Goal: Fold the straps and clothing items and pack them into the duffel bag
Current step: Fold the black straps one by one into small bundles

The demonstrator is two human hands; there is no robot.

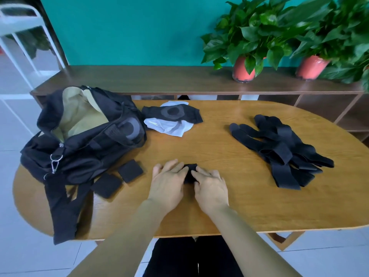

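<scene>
A small folded black strap point(190, 172) lies on the wooden table point(219, 206) between my hands. My left hand point(168, 182) rests flat over its left side with straight fingers. My right hand point(209, 186) presses its right side, fingers extended. The open black duffel bag point(79, 136) with tan lining sits at the left. Two folded black strap squares point(130, 170) point(106, 185) lie by the bag. A pile of unfolded black straps point(283, 148) lies at the right. Black and white clothing point(171, 118) sits behind, at the table's far edge.
The bag's shoulder strap point(63, 212) hangs over the table's front left edge. A low wooden shelf point(179, 80) behind the table carries two potted plants point(243, 68) point(311, 66). A white rack point(20, 37) stands at the far left.
</scene>
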